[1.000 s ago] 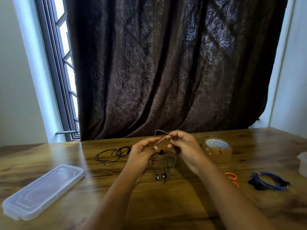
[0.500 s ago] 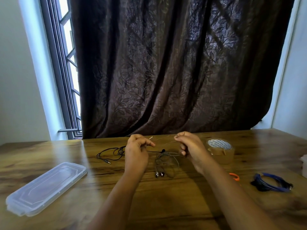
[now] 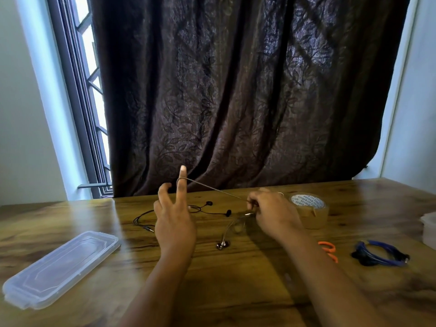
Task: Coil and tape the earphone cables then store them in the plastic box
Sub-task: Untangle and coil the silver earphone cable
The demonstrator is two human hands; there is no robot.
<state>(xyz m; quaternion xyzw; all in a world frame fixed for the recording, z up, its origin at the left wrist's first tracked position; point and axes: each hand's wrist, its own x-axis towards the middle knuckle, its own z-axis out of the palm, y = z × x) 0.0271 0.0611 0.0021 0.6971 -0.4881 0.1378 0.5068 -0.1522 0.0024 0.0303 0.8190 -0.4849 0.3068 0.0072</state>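
Left hand up, fingers spread, silver earphone cable hooked round one raised finger, taut across to the right hand pinching it, fingertips hidden. Earbuds rest on the table. Plastic box cut off at right.

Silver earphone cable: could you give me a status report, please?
Left hand open, thin silver earphone cable looped over raised index finger. Right hand pinches it, cable taut. Black earphones lie loose on wooden table beyond hands.
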